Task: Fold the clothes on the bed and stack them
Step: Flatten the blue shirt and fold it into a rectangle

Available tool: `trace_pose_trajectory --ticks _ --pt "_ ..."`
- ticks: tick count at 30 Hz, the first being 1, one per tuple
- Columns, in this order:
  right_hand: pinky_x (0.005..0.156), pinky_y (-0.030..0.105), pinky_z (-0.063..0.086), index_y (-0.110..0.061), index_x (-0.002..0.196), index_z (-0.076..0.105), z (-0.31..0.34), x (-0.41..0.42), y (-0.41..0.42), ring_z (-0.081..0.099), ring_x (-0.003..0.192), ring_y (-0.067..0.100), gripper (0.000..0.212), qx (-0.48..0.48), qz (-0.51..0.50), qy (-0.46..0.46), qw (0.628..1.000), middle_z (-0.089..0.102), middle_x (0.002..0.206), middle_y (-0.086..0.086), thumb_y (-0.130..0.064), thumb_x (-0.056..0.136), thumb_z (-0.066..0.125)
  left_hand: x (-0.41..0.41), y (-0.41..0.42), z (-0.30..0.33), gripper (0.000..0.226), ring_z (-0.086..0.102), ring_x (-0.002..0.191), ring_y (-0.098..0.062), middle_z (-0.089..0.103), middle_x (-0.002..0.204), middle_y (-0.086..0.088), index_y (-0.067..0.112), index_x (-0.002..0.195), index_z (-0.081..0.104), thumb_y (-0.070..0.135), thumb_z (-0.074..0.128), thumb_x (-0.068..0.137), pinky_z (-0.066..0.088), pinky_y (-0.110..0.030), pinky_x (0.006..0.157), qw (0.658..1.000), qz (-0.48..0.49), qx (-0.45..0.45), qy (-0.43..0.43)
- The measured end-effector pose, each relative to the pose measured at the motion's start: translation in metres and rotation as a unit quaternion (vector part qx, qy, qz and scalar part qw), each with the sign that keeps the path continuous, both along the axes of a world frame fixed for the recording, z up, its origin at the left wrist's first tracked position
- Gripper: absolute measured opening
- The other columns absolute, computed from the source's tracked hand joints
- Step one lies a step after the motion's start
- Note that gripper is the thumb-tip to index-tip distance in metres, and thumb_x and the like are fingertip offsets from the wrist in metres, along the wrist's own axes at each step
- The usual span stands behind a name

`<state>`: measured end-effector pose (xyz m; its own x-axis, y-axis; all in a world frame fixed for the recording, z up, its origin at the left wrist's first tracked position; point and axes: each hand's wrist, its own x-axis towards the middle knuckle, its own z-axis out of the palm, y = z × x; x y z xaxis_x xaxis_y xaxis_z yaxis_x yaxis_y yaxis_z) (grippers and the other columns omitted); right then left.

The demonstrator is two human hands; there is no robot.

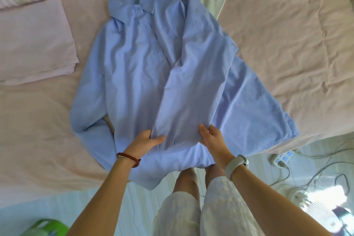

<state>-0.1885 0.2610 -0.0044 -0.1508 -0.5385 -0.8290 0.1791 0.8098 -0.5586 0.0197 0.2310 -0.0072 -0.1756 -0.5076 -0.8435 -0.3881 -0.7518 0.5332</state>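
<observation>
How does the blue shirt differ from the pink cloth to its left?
The blue shirt lies spread open and wrinkled, hem overhanging the bed's edge; the pink cloth is folded into a neat rectangle, fully on the bed. Both hands grip the blue shirt; nothing touches the pink cloth. Both rest on the pink sheet.

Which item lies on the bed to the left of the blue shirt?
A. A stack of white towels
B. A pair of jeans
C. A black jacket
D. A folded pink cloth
D. A folded pink cloth lies flat on the bed, left of the blue shirt whose hem both hands hold.
</observation>
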Motion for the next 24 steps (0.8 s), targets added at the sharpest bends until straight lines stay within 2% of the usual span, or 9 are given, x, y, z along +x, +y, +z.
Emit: trace_pose_trajectory --ticks 2,4,6,9,11,13,16,18,24 --pt "0.067 0.026 0.052 -0.009 0.077 0.053 0.003 0.005 0.006 0.054 0.064 0.011 0.023 -0.041 0.027 0.083 0.995 0.054 0.069 0.003 -0.017 0.097 0.045 0.003 0.007 0.001 0.011 0.060 0.091 -0.016 0.067 0.095 0.002 0.020 0.098 0.062 0.022 0.051 0.095 0.049 -0.023 0.076 0.997 0.015 -0.058 -0.039" --pt "0.047 0.016 0.041 -0.008 0.071 0.044 0.005 0.008 0.013 0.048 0.041 0.007 0.029 -0.065 0.066 0.113 0.989 0.047 0.046 -0.002 -0.018 0.098 0.043 0.002 0.010 0.003 0.017 0.058 0.096 -0.016 0.064 0.101 -0.001 0.013 0.101 0.057 0.025 0.045 0.097 0.045 -0.028 0.081 0.994 0.024 -0.096 -0.052" --pt "0.044 0.016 0.038 -0.005 0.075 0.043 0.001 0.011 0.019 0.047 0.031 0.008 0.026 -0.043 0.106 0.119 0.986 0.045 0.034 -0.002 -0.020 0.097 0.043 0.001 0.011 -0.002 0.019 0.057 0.097 -0.022 0.061 0.099 -0.006 0.008 0.100 0.052 0.026 0.046 0.096 0.039 -0.028 0.077 0.985 -0.020 -0.128 -0.115" --pt "0.057 0.016 0.046 -0.009 0.084 0.049 -0.016 0.007 0.022 0.058 0.049 0.003 0.016 0.056 0.219 0.166 0.960 0.059 0.052 0.001 -0.021 0.094 0.045 0.005 0.013 -0.017 0.025 0.058 0.100 -0.033 0.061 0.104 -0.017 0.007 0.109 0.045 0.025 0.052 0.092 0.041 -0.034 0.074 0.951 -0.182 -0.062 -0.243" --pt "0.078 0.028 0.049 -0.011 0.095 0.052 -0.026 0.000 0.024 0.064 0.084 0.021 0.011 0.125 0.288 0.165 0.935 0.066 0.086 0.009 -0.020 0.091 0.046 0.009 0.010 -0.024 0.038 0.055 0.108 -0.033 0.058 0.117 -0.015 0.009 0.122 0.042 0.026 0.054 0.090 0.043 -0.036 0.086 0.928 -0.244 -0.009 -0.282" --pt "0.085 0.032 0.045 -0.011 0.109 0.053 -0.031 -0.010 0.017 0.058 0.102 0.032 0.021 0.151 0.297 0.173 0.927 0.061 0.108 0.012 -0.018 0.091 0.045 0.006 0.000 -0.024 0.040 0.054 0.111 -0.031 0.057 0.121 -0.012 0.010 0.125 0.045 0.025 0.055 0.090 0.043 -0.035 0.090 0.928 -0.204 -0.037 -0.311" --pt "0.075 0.028 0.038 -0.015 0.103 0.055 -0.027 -0.025 -0.011 0.057 0.099 0.033 0.018 0.121 0.252 0.222 0.934 0.062 0.098 0.012 -0.018 0.090 0.042 -0.012 -0.031 -0.019 0.031 0.056 0.108 -0.029 0.060 0.117 -0.013 0.005 0.117 0.054 0.018 0.055 0.089 0.041 -0.033 0.089 0.938 -0.105 -0.141 -0.298" --pt "0.072 0.027 0.033 -0.015 0.106 0.056 -0.024 -0.036 -0.037 0.054 0.095 0.033 0.022 0.088 0.228 0.254 0.936 0.063 0.105 0.015 -0.017 0.091 0.041 -0.031 -0.061 -0.015 0.026 0.057 0.104 -0.028 0.062 0.114 -0.014 0.003 0.112 0.057 0.016 0.056 0.089 0.040 -0.028 0.085 0.945 -0.074 -0.177 -0.264" --pt "0.077 0.028 0.036 -0.010 0.115 0.056 -0.013 -0.074 -0.136 0.053 0.105 0.028 0.025 -0.082 0.117 0.357 0.923 0.059 0.111 0.009 -0.015 0.093 0.044 -0.088 -0.168 -0.013 0.026 0.059 0.104 -0.025 0.063 0.114 -0.013 0.003 0.114 0.059 0.015 0.054 0.091 0.036 -0.016 0.079 0.943 0.021 -0.260 -0.205"
